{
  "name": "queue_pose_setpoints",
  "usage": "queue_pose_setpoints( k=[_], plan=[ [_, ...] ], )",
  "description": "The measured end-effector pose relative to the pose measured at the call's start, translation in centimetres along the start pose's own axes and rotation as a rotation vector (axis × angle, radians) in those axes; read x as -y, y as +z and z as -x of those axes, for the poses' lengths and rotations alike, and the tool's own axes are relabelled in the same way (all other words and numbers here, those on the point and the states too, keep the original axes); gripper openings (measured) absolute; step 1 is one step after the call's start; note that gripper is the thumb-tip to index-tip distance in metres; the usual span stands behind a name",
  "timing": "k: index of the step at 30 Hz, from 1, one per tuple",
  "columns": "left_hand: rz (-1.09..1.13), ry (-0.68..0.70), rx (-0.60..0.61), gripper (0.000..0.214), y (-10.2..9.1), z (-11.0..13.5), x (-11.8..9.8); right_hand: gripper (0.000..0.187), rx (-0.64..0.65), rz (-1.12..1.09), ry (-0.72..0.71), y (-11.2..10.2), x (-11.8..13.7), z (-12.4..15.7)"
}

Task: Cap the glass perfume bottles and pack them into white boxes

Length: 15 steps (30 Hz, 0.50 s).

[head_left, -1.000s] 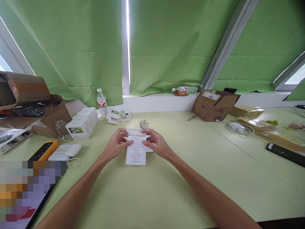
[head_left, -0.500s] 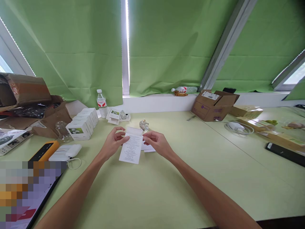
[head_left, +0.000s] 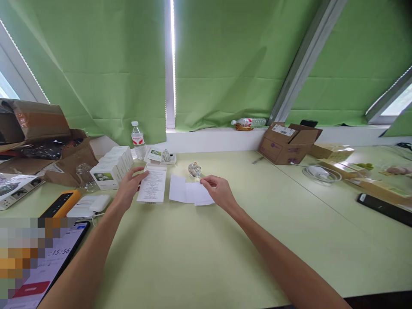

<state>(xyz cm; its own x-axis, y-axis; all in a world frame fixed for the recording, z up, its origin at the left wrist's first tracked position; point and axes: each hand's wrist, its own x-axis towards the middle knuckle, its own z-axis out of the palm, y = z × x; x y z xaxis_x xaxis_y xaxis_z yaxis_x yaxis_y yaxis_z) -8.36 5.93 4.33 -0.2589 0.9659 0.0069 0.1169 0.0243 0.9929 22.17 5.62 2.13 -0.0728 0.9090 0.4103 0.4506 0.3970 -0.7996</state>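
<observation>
A printed leaflet (head_left: 152, 185) with rows of small text is pinched by its upper left edge in my left hand (head_left: 129, 185). To its right a white folded sheet of paper (head_left: 185, 191), blank on the side I see, lies on the table. My right hand (head_left: 219, 191) has thumb and finger closed together at that sheet's upper right corner. Just behind the sheet sits a small shiny item in clear wrapping (head_left: 194, 169); its kind I cannot make out. An opened small white box (head_left: 153, 156) is behind the leaflet, beside a tray (head_left: 169, 162) with a similar wrapped item.
Left of my left hand stand several white boxes (head_left: 107, 174), a clear jar (head_left: 86, 178) and a water bottle (head_left: 138, 141). Nearer are an orange power strip (head_left: 61, 204) and a phone (head_left: 62, 257). At the back right stands a cardboard box (head_left: 286, 143), with a coiled white cable (head_left: 322, 174) beyond.
My left hand has carried the leaflet left, away from my right hand, uncovering the white folded sheet. My right hand has shifted slightly right, to the sheet's corner.
</observation>
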Motion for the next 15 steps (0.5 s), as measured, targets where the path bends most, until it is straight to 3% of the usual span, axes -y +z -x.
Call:
queue_pose_setpoints(
  k=[3, 6, 10, 15],
  plan=[
    [-0.132, -0.051, -0.056, 0.059, -0.6, -0.7, 0.5, 0.025, -0.074, 0.171, 0.001, -0.6, -0.8, -0.4],
    [-0.364, 0.005, -0.098, 0.055, -0.9, -1.4, 1.6, 0.031, -0.094, 0.383, 0.081, -1.3, -1.9, -0.9],
    [-0.617, 0.158, -0.129, 0.061, -1.0, -2.3, 3.4, 0.044, 0.012, 0.553, 0.286, -2.3, -3.1, -1.2],
    [-0.769, 0.402, -0.180, 0.042, -0.2, -1.7, 3.1, 0.036, 0.140, 0.497, 0.400, -2.9, -3.9, -1.4]
  ],
)
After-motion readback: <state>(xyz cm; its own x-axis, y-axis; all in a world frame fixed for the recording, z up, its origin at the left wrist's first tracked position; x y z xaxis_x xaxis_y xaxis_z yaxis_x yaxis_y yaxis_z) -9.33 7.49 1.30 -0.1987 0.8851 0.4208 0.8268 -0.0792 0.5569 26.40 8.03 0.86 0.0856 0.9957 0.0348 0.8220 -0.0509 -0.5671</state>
